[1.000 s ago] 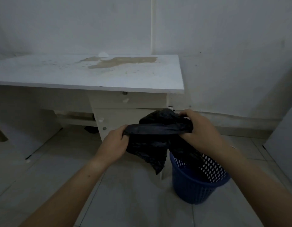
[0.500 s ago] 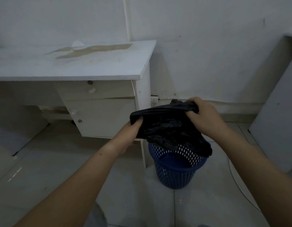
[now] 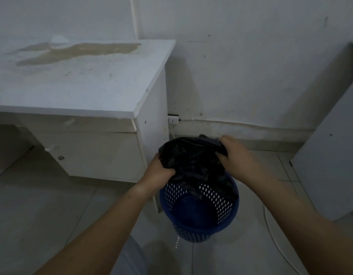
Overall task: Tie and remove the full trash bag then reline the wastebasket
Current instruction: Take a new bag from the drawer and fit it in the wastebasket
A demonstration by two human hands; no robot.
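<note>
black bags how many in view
1: the black bag, gripped by the left hand and right hand, at the blue basket's mouth. Another could lie hidden beneath it.

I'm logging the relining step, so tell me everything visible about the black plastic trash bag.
The black plastic trash bag is thin, glossy and heavily crinkled, bunched into a loose mass rather than spread out. It sits over the mouth of the blue perforated plastic wastebasket, its lower folds hanging inside against the far wall. The left hand grips its left side; the right hand grips its upper right edge. No knot shows, and whether its mouth is open cannot be told.
</note>
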